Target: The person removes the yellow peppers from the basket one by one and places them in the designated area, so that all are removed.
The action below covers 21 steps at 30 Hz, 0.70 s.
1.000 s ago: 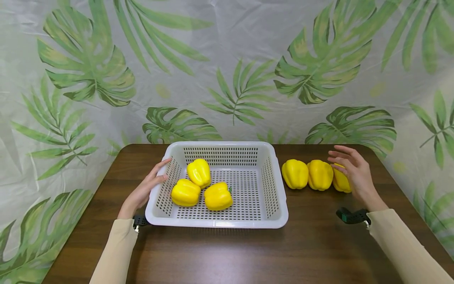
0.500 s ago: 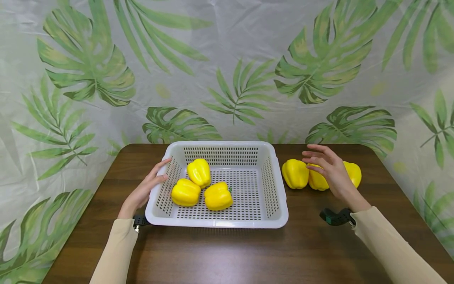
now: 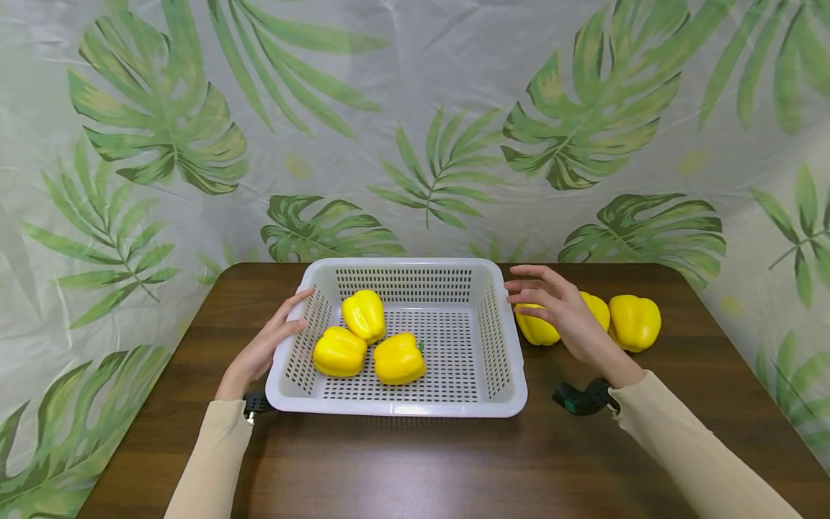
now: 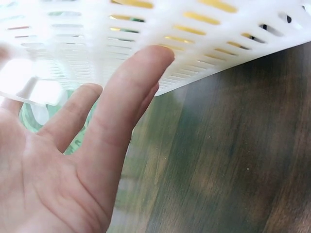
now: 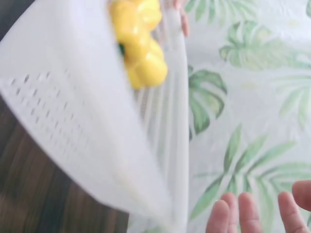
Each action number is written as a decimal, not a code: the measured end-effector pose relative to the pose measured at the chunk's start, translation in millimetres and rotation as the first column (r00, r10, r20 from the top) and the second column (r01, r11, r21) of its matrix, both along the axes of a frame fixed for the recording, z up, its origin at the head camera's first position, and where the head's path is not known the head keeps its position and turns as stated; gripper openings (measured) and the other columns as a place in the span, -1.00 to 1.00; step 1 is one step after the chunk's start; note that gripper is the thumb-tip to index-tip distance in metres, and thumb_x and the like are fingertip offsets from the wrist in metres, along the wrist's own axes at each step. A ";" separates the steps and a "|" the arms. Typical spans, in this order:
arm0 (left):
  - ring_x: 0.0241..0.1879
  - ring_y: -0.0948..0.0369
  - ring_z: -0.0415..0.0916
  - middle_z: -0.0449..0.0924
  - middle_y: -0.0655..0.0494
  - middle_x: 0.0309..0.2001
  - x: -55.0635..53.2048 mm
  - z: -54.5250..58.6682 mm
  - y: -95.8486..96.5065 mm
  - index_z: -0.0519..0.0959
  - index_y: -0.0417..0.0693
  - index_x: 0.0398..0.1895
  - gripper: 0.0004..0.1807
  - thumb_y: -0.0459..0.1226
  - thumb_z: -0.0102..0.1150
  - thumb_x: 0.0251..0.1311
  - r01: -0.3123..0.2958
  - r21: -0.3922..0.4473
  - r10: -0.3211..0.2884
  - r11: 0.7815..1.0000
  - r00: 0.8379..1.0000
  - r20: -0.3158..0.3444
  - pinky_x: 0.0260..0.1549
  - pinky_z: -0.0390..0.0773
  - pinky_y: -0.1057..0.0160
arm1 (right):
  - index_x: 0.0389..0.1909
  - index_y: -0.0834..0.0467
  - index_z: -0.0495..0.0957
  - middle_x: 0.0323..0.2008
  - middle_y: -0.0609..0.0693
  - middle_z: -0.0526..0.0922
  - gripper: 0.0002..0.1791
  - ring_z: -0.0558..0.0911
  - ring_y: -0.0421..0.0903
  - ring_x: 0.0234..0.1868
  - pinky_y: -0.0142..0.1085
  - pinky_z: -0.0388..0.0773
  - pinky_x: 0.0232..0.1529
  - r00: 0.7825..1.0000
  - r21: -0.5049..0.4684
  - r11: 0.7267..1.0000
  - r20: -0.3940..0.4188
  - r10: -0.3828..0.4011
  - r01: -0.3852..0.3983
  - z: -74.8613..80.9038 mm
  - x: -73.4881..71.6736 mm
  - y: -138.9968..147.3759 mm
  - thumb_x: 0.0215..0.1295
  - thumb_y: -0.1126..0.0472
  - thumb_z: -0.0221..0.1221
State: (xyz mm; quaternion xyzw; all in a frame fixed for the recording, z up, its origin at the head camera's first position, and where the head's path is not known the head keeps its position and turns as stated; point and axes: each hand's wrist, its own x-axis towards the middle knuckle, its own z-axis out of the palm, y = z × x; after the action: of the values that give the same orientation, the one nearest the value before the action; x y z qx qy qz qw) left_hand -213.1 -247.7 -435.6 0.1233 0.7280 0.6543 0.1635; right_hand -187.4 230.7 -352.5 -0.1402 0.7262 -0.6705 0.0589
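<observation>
A white perforated plastic basket [image 3: 447,409] stands on the table, with yellow bell peppers [image 3: 399,359] lying in its left half. My left hand [image 3: 266,349] rests against the basket's left side, fingers extended; in the left wrist view the thumb [image 4: 131,87] lies along the slotted wall. The right hand [image 3: 560,310] is at the basket's right rim, fingers spread and holding nothing. It partly hides two yellow bell peppers [image 3: 538,331] on the table, and another bell pepper [image 3: 635,322] lies farther right. In the right wrist view, fingertips [image 5: 249,213] show beside the basket's end.
The dark brown wooden table [image 3: 415,468] extends in front of the basket. Behind it hangs a pale cloth [image 3: 441,86] printed with green leaves. Black camera straps [image 3: 583,396] sit on both wrists.
My right hand has moved left over the row of bell peppers, from the rightmost one to the basket's right rim. The left hand, basket and peppers have stayed in place.
</observation>
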 end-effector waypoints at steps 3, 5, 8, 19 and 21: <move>0.23 -0.37 0.13 -0.20 -0.16 0.47 0.2 0.0 0.1 -0.09 0.25 0.50 -0.35 -0.18 -0.13 0.42 -0.002 -0.002 0.002 1.000 1.000 -0.001 -0.21 0.54 -0.21 | 0.28 0.24 0.28 0.12 0.30 0.44 -0.58 0.53 0.15 0.05 -0.23 0.53 0.01 1.000 0.032 0.999 0.022 0.022 -0.023 2.6 -0.3 -12.9 0.45 0.25 -0.02; 0.23 -0.38 0.13 -0.20 -0.17 0.47 0.3 -0.1 0.2 -0.09 0.25 0.50 -0.35 -0.18 -0.13 0.42 -0.003 -0.003 0.003 1.000 1.000 -0.002 -0.21 0.54 -0.22 | 0.28 0.27 0.27 0.13 0.30 0.44 -0.57 0.52 0.16 0.07 -0.20 0.53 0.02 0.998 0.044 0.998 0.033 0.044 -0.045 3.9 -0.6 -21.1 0.44 0.25 -0.02; 0.23 -0.38 0.13 -0.19 -0.17 0.46 0.2 -0.1 0.2 -0.09 0.26 0.50 -0.35 -0.18 -0.13 0.42 -0.005 -0.004 0.005 1.000 1.000 -0.002 -0.22 0.54 -0.22 | 0.28 0.27 0.27 0.15 0.31 0.42 -0.56 0.50 0.18 0.08 -0.14 0.51 0.04 0.995 0.048 0.995 0.049 0.081 -0.084 5.4 -1.3 -32.4 0.44 0.25 -0.01; 0.22 -0.38 0.14 -0.19 -0.17 0.46 0.2 -0.5 0.1 -0.09 0.26 0.50 -0.35 -0.18 -0.13 0.42 -0.004 -0.002 0.004 1.000 1.000 -0.001 -0.23 0.55 -0.22 | 0.30 0.23 0.29 0.09 0.25 0.50 -0.53 0.58 0.13 -0.03 0.05 0.47 0.06 0.977 0.112 0.975 0.112 0.182 -0.194 3.6 -6.1 -68.0 0.40 0.24 0.03; 0.22 -0.38 0.14 -0.18 -0.17 0.46 0.2 -0.4 0.3 -0.08 0.26 0.50 -0.35 -0.18 -0.13 0.42 -0.005 -0.005 0.005 1.000 1.000 0.000 -0.24 0.55 -0.22 | 0.30 0.24 0.29 0.09 0.25 0.51 -0.53 0.58 0.11 -0.04 0.08 0.45 0.07 0.973 0.113 0.971 0.119 0.198 -0.212 3.5 -7.2 -73.2 0.41 0.24 0.02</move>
State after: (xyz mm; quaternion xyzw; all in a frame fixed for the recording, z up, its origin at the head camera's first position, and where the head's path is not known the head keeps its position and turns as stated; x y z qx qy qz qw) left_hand -212.9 -247.4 -436.0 0.1210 0.7300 0.6528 0.1620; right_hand -194.6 157.5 -349.0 -0.1746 0.7442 -0.6204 0.1753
